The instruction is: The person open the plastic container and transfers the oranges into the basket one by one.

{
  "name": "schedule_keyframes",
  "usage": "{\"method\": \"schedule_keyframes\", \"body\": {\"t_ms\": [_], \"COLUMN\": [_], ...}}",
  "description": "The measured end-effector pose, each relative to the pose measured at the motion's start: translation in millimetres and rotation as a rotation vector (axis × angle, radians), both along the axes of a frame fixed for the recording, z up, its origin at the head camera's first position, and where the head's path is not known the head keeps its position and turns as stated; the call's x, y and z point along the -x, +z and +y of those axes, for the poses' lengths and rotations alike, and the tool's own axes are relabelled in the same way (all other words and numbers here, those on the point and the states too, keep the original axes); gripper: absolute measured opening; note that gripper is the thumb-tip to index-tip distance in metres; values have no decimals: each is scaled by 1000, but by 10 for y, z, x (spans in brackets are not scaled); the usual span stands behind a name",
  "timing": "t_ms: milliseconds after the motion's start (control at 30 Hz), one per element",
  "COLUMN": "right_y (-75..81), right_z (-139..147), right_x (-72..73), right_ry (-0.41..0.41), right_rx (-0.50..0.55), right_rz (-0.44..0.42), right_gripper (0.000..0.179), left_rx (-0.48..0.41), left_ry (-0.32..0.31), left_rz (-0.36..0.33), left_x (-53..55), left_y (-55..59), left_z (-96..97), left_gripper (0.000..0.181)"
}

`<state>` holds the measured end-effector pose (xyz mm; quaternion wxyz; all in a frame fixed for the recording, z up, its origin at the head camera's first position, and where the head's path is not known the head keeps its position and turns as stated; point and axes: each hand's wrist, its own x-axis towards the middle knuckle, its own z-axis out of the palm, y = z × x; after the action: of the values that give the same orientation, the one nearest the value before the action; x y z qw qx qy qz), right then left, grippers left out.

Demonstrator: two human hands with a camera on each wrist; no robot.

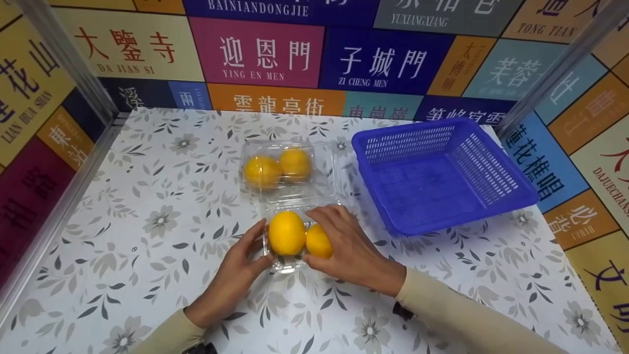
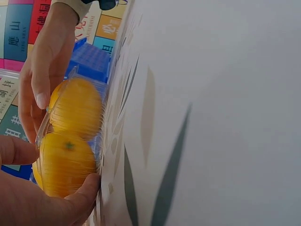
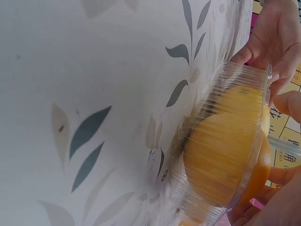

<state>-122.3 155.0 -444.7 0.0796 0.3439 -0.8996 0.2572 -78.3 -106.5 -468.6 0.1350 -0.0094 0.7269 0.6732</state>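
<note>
An open clear plastic clamshell box [image 1: 289, 268] lies on the table, with two oranges in its near half. The left orange [image 1: 287, 233] shows whole, while the right orange [image 1: 318, 241] is partly covered by my right hand [image 1: 344, 246], whose thumb and fingers grip it from the right. My left hand [image 1: 241, 263] holds the box by its left side. In the left wrist view its thumb lies along the ribbed wall [image 2: 61, 162], with a finger at the rim. Through the ribbed plastic, the right wrist view shows an orange [image 3: 216, 155] in the box.
Behind the open box, two more oranges [image 1: 263, 172] sit under clear plastic [image 1: 324, 169]. A blue plastic basket [image 1: 417, 182] with slotted walls stands at the right. Leaf-patterned cloth [image 1: 162, 221] covers the table, and panels with printed characters [image 1: 260, 54] enclose its back and sides.
</note>
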Motion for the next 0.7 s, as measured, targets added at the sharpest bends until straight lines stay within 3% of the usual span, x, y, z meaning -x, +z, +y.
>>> {"method": "schedule_keyframes", "body": {"t_ms": [233,700], "right_y": [22,31], "right_z": [-57,-207], "right_x": [80,149], "right_ry": [9,16], "right_rx": [-37,-156], "right_rz": [-11,-37], "right_gripper": [84,83], "left_rx": [-8,14], "left_ry": [3,-10], "left_rz": [22,-12], "left_x": [-10,0], "left_y": [-6,7], "left_z": [-4,-1], "left_gripper": [83,82]}}
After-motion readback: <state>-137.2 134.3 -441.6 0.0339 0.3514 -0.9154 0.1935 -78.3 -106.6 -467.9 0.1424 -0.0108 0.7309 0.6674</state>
